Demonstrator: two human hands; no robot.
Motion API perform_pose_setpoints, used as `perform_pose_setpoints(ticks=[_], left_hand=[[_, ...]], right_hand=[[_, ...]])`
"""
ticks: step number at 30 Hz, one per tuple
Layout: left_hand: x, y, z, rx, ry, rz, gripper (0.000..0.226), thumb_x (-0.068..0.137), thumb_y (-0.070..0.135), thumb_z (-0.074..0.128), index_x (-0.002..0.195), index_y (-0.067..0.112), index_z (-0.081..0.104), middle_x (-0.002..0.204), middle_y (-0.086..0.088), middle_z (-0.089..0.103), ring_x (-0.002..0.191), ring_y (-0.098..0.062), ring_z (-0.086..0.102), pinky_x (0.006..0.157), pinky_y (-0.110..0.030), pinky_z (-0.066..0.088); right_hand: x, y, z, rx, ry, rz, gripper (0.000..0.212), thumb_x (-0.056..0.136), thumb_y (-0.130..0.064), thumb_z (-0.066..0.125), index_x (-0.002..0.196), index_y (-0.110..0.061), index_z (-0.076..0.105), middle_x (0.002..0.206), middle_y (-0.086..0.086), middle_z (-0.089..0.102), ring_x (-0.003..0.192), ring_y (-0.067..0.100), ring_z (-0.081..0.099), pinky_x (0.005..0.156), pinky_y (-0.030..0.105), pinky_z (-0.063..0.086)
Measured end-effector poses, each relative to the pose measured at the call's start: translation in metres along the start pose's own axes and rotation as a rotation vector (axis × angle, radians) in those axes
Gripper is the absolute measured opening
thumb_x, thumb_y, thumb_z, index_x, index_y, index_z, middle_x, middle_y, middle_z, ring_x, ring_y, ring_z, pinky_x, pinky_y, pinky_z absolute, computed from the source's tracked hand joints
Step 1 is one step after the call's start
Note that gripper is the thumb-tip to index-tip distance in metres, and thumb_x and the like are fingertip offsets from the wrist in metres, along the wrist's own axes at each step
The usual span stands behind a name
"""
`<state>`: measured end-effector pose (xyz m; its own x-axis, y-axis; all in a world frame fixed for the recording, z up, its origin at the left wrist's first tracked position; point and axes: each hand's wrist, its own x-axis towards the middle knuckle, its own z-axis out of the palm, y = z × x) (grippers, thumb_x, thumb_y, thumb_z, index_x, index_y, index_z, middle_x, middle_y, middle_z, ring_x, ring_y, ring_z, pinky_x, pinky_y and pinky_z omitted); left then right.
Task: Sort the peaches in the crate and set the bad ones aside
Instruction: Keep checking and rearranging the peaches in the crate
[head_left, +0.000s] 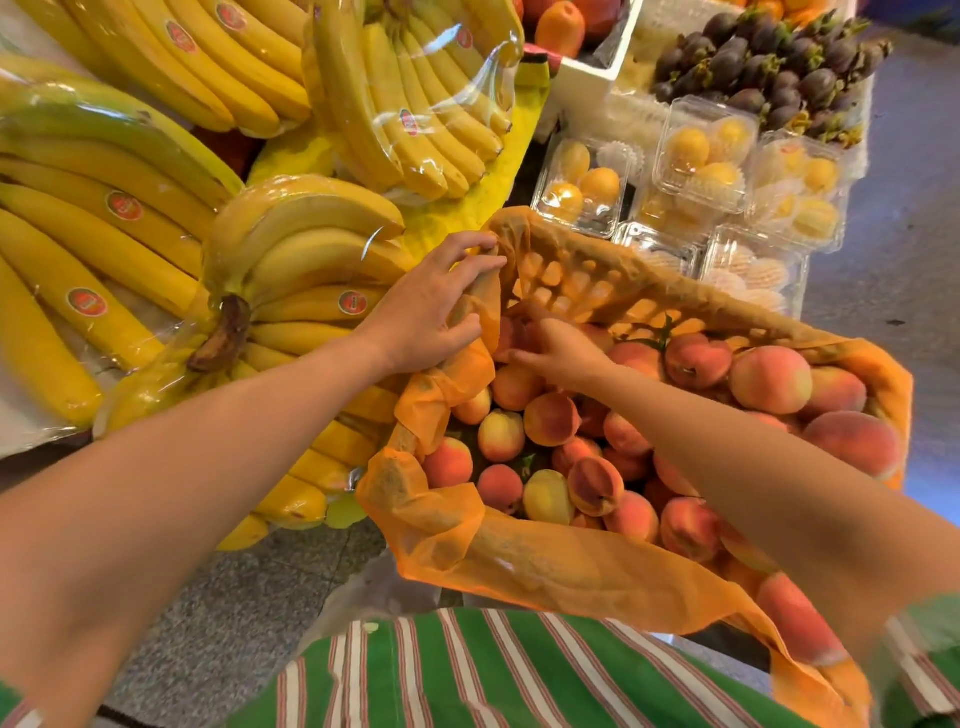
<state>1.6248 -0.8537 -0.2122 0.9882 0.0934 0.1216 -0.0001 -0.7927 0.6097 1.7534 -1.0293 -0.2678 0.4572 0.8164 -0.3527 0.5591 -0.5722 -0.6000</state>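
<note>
The left hand (431, 312) grips a fold of the orange liner (545, 566) at the far-left corner of the crate (597, 280), fingers curled round it, probably to uncover the fruit beneath. The right hand (563, 356) reaches into that corner, fingers bent over 1 peach (511, 336); whether it has a firm hold cannot be told. The peaches (550, 418) fill the crate.

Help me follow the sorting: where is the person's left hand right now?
In the head view, the left hand is centre-left, gripping the orange liner at the far left corner of the crate, right beside a banana bunch.
</note>
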Motion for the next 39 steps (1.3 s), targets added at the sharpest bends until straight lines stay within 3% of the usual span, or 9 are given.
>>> perform_pose_setpoints(ticks=[7,12,14,17,21,27,32,36,39], left_hand=[[0.007,0.008,-0.005,0.209,0.028,0.018,0.046,0.080,0.039,0.053,0.121,0.020,0.061,0.134,-0.006,0.045,0.127,-0.025,0.040,0.103,-0.042,0.034],[0.022,0.055,-0.002,-0.003,0.007,0.039,0.024,0.085,0.029,0.053,0.097,0.016,0.070,0.087,0.001,0.063,0.079,-0.019,0.060,0.072,-0.032,0.047],[0.030,0.076,0.010,-0.064,-0.108,-0.127,0.038,0.090,0.046,0.048,0.100,0.016,0.069,0.088,0.000,0.066,0.078,-0.020,0.064,0.070,-0.034,0.050],[0.033,0.097,0.027,-0.579,-0.502,-0.527,0.068,0.087,0.066,0.045,0.118,0.008,0.060,0.111,-0.014,0.064,0.077,-0.024,0.070,0.057,-0.031,0.054],[0.027,0.100,0.037,-0.953,-0.396,-0.556,0.044,0.082,0.032,0.074,0.118,0.013,0.058,0.120,-0.012,0.059,0.101,-0.025,0.066,0.085,-0.040,0.058],[0.022,0.102,0.032,-0.645,-0.250,-0.287,0.075,0.064,0.018,0.088,0.127,0.019,0.048,0.120,-0.003,0.055,0.110,-0.017,0.056,0.090,-0.030,0.054],[0.020,0.117,0.037,-0.644,-0.371,-0.187,0.073,0.068,0.008,0.084,0.128,0.020,0.044,0.122,-0.003,0.049,0.105,-0.013,0.055,0.080,-0.018,0.055],[0.018,0.106,0.043,-0.284,-0.665,-0.200,0.073,0.075,0.016,0.079,0.135,0.018,0.039,0.116,-0.003,0.057,0.102,-0.019,0.059,0.090,-0.037,0.053],[0.014,0.099,0.046,-0.132,-0.665,-0.154,0.057,0.083,0.023,0.072,0.133,0.018,0.045,0.115,-0.001,0.059,0.102,-0.016,0.057,0.089,-0.033,0.050]], right_hand=[[-0.066,-0.007,-0.035,0.296,0.132,-0.008,0.052,0.085,-0.026,0.073,0.129,-0.013,0.050,0.124,-0.005,0.054,0.112,0.005,0.053,0.088,0.017,0.044],[-0.104,-0.014,-0.056,0.517,0.172,-0.001,0.049,0.085,-0.021,0.074,0.129,-0.020,0.053,0.126,-0.004,0.055,0.102,-0.002,0.059,0.079,0.021,0.053],[-0.115,-0.015,-0.060,0.565,0.206,0.000,0.049,0.084,-0.024,0.075,0.128,-0.025,0.054,0.128,-0.001,0.055,0.111,0.016,0.061,0.091,0.039,0.055],[-0.127,-0.019,-0.060,0.594,0.272,-0.016,0.051,0.082,-0.016,0.076,0.127,-0.017,0.053,0.127,0.005,0.055,0.104,0.030,0.061,0.089,0.045,0.053],[-0.137,-0.017,-0.061,0.585,0.271,-0.035,0.054,0.084,-0.006,0.072,0.133,-0.012,0.047,0.131,0.001,0.052,0.100,0.011,0.059,0.089,0.031,0.053],[-0.145,-0.018,-0.062,0.992,0.147,0.093,0.037,0.095,-0.019,0.059,0.131,-0.022,0.051,0.126,0.010,0.057,0.113,0.026,0.062,0.089,0.039,0.054],[-0.151,-0.013,-0.063,0.800,0.190,0.181,0.052,0.083,-0.034,0.073,0.127,-0.016,0.053,0.124,0.013,0.059,0.111,0.030,0.063,0.090,0.045,0.056],[-0.165,-0.002,-0.071,0.320,-0.015,0.232,0.040,0.089,-0.034,0.067,0.124,-0.017,0.056,0.119,0.006,0.059,0.107,0.023,0.059,0.089,0.037,0.051],[-0.171,0.003,-0.065,-0.095,-0.227,0.208,0.049,0.084,-0.042,0.069,0.127,-0.025,0.054,0.116,-0.003,0.058,0.101,0.018,0.058,0.084,0.033,0.051]])
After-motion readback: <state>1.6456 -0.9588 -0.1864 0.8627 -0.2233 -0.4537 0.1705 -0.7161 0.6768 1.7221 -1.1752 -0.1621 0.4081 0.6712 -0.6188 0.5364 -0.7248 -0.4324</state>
